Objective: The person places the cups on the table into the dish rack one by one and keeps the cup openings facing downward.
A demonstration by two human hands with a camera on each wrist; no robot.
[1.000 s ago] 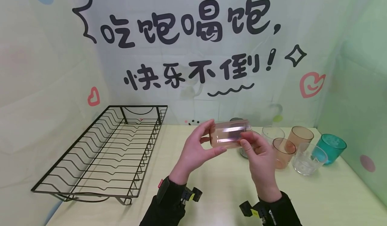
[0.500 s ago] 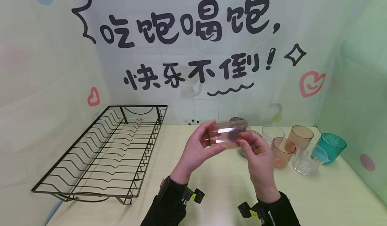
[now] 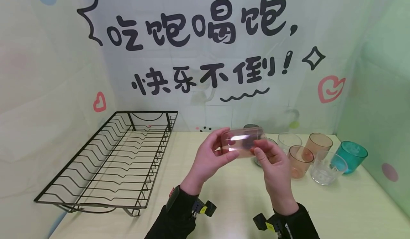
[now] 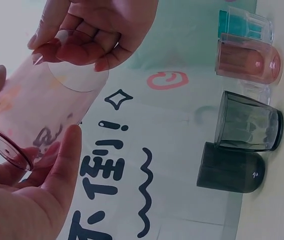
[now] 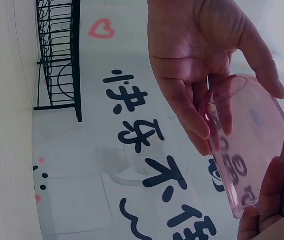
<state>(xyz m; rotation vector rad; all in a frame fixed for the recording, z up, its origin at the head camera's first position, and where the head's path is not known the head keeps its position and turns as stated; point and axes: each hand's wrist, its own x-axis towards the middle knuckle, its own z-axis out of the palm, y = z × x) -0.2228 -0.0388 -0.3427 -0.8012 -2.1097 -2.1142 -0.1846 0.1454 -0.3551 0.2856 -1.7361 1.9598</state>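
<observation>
A clear pink drinking glass is held up on its side above the table, between both hands. My left hand grips its left end, with the thumb along the near side. At the other end, the fingers and thumb of my right hand pinch the glass. The left wrist view shows right-hand fingertips tinted pink through the wall; whether they are inside or behind it, I cannot tell. In the right wrist view, the left hand has fingers and thumb around one end of the glass.
A black wire dish rack stands at the left. Behind and right of my right hand are amber glasses, a clear tumbler, a teal glass and dark grey glasses. A printed cloth backdrop closes the back.
My left hand has shifted very slightly to the right over the last second, and the reflections on the pink glass have changed. Both hands keep hold of it; the other glasses have not moved.
</observation>
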